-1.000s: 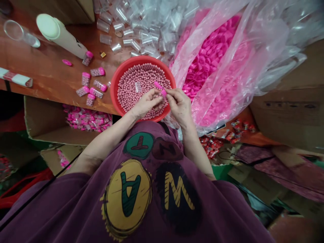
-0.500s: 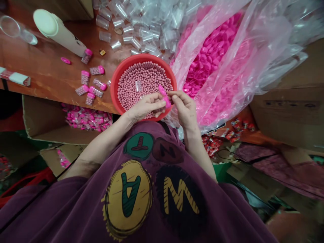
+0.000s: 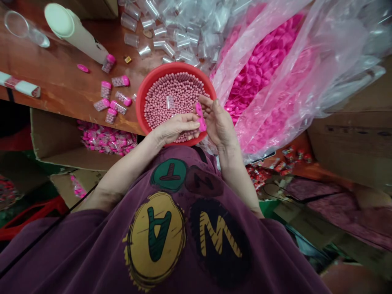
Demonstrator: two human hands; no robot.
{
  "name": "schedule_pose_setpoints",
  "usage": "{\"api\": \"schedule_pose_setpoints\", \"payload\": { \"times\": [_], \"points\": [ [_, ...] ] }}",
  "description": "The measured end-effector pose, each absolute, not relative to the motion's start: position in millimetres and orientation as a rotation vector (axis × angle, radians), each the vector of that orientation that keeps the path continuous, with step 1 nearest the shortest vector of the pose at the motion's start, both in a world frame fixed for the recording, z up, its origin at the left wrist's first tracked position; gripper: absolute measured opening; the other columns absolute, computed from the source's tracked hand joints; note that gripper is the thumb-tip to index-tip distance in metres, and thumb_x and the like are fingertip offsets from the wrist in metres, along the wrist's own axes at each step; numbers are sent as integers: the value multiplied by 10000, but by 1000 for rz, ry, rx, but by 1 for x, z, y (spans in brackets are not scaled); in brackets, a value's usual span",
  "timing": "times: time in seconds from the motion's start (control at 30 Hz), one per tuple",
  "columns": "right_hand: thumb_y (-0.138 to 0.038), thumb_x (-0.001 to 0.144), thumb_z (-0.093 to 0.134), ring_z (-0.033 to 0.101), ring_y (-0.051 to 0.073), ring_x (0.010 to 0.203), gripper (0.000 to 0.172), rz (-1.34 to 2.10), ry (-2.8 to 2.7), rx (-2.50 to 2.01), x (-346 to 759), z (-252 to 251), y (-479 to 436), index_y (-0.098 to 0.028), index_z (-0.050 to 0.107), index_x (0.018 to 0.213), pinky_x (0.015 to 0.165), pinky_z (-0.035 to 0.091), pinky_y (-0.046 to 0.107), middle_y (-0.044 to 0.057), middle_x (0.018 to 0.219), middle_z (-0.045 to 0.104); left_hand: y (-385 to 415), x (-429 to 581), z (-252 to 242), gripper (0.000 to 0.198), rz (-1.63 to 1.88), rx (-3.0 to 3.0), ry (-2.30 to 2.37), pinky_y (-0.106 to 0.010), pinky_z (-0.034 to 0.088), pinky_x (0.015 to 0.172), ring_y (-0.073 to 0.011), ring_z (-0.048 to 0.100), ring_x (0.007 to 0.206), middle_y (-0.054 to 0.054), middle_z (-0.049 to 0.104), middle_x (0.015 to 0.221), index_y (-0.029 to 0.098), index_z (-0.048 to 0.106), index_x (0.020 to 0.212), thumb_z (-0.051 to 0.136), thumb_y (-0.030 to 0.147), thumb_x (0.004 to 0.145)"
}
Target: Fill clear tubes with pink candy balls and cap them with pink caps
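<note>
My left hand [image 3: 176, 127] is closed round a small clear vial, with pink caps [image 3: 201, 117] sticking out past its fingertips. Pressed against those caps is my right hand [image 3: 218, 120], fingers straightened and pointing up. Both hands hover over the near rim of a red bowl [image 3: 141, 96] full of small pink balls [image 3: 177, 96]. An empty clear vial [image 3: 168, 102] lies on the balls.
A clear bag of pink caps [image 3: 260, 69] lies right of the bowl. Empty clear vials [image 3: 171, 32] are heaped behind it. Several filled, capped vials [image 3: 114, 98] lie on the wooden table to the left, near a cream tube [image 3: 73, 32]. Below is a cardboard box of filled vials [image 3: 105, 141].
My right hand has gone from a fingertip pinch at the caps to straightened fingers laid against them. My left hand has kept its hold on the vial.
</note>
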State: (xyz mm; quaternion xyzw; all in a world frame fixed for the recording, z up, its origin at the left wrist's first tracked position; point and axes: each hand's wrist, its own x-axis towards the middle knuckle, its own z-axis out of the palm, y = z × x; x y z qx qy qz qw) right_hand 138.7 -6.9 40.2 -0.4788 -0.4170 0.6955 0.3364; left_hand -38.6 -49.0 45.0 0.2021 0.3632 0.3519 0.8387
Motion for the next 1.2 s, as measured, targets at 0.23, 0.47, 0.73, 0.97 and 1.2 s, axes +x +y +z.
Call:
{"api": "schedule_pose_setpoints", "payload": {
  "times": [0.23,0.47,0.73,0.97,1.2],
  "points": [
    [-863,880,758,609,361,1502,813,1376,-1764,-1206,153,43,-24,-362,653,1511,1360,438,697,76,1487,687,-50,-35,41,346,897,316,922,-239,441,581,-97,572,616,15,623,725,183,648,860,879,427,940],
    [-791,879,810,554,422,1556,1036,977,-2160,-1158,155,24,-36,-236,424,1664,1350,435,706,199,1626,587,-57,-13,41,332,905,267,927,-289,553,697,-155,683,752,-20,667,792,194,668,919,771,488,1033],
    [-575,906,828,681,410,1386,814,803,-2324,-1091,163,18,-25,-189,515,1551,1212,562,671,200,1475,697,-62,-12,41,265,902,300,997,-354,630,873,-190,741,895,-50,722,886,174,717,977,724,419,1077],
    [-249,853,777,598,417,1474,800,1018,-2353,-1280,147,-7,-34,-192,470,1590,1250,495,697,207,1536,630,-67,-20,15,207,880,389,1204,-294,573,938,-144,718,919,-31,762,960,131,733,1105,811,106,914],
    [-319,844,784,641,408,1345,722,996,-2406,-1385,135,-13,-45,-137,526,1494,1147,533,635,224,1400,674,-81,-27,4,175,892,217,1075,-284,579,971,-156,750,914,-61,814,900,124,793,910,675,170,1029]
  ]
}}
